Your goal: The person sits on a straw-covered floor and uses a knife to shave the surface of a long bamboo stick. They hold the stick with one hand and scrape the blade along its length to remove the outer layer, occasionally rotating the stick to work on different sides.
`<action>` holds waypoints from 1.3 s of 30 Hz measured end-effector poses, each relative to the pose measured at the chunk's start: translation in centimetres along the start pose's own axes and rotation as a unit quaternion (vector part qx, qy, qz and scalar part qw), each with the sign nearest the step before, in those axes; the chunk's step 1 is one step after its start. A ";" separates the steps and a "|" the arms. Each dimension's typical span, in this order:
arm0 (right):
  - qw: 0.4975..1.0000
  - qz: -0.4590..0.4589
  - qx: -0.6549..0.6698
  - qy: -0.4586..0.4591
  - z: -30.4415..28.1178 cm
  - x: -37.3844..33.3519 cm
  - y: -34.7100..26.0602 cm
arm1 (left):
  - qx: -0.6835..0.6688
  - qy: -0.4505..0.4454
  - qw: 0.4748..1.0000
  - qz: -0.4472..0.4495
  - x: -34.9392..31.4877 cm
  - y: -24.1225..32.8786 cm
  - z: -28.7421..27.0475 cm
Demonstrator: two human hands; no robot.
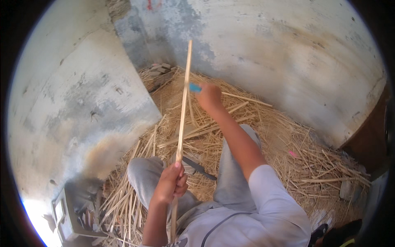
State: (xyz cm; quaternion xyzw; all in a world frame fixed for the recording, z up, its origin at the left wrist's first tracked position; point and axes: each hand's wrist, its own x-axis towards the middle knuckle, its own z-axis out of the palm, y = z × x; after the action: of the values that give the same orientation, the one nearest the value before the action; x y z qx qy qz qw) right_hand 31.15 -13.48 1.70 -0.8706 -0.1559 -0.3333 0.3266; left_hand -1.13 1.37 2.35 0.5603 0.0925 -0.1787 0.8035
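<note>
A long, pale wooden strip (182, 119) stands up steeply in front of me, its top reaching against the wall. Near its lower part my left hand (168, 181) is wrapped round it, and its bottom end runs down beside my lap. My right hand (209, 97) is stretched out far forward, closed on a small blue object (195, 87) that meets the strip's upper part; most of that object is hidden in the fist, so I cannot tell its kind. Between my legs lies a dark, flat blade-like tool (199, 166).
Loose straw and thin wooden strips (127, 201) cover the floor around my legs. A heap of sticks (325, 168) lies at the right. Worn walls (279, 61) close in ahead and at the left. Stones (160, 69) sit in the far corner; a grey box-like frame (68, 218) stands lower left.
</note>
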 end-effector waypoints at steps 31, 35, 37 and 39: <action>0.930 -0.150 -0.074 -0.327 1.2 -8.1 -7.4 | 0.506 0.351 0.772 0.160 5.1 -0.4 -3.7; 0.950 -0.138 -0.087 -0.265 2.0 -6.9 -6.5 | 0.562 0.374 0.730 0.108 4.8 0.0 -1.0; 0.951 -0.142 -0.094 -0.259 1.4 -6.5 -6.4 | 0.588 0.378 0.708 0.102 4.5 0.0 -0.3; 0.962 -0.140 -0.070 -0.223 1.6 -5.9 -5.7 | 0.612 0.379 0.686 0.103 3.9 0.2 0.5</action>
State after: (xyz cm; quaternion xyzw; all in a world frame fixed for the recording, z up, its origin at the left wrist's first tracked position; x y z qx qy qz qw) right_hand 24.82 -8.55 -0.58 -0.9132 -0.3212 -0.1828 0.1718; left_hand 2.49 0.23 1.29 0.9536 0.2010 0.1163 0.1917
